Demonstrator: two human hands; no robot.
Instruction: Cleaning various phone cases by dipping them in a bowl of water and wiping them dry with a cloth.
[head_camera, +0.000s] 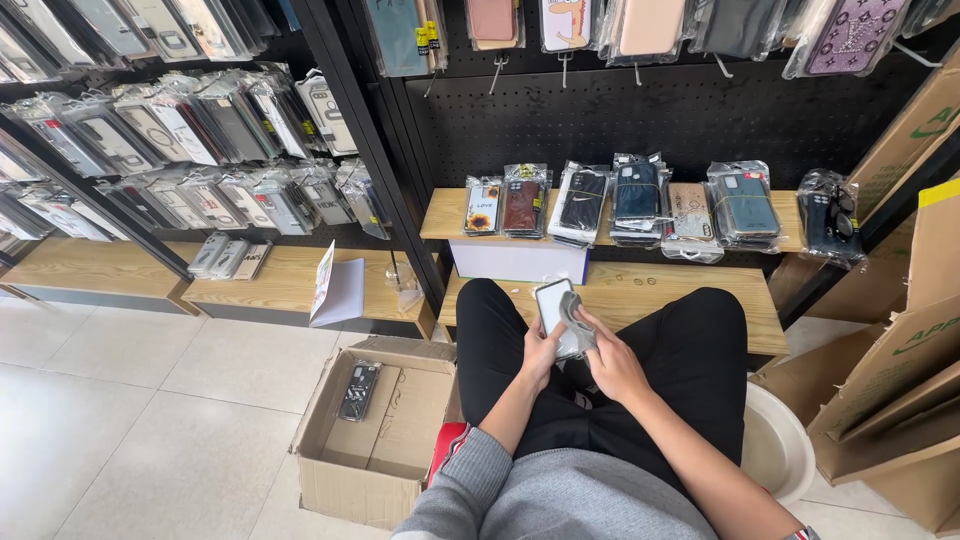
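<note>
A flat rectangular phone with a pale reflective face (553, 303) stands nearly upright, tilted slightly left, at the scene's centre above the lap. A crumpled grey cloth (577, 335) presses against its lower right side.

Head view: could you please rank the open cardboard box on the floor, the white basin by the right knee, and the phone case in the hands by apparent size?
1. Open cardboard box, clearly largest.
2. White basin; partly hidden behind the leg, so its full size is unsure.
3. Phone case, smallest, held in the left hand while the right hand presses a grey cloth on it.
</note>
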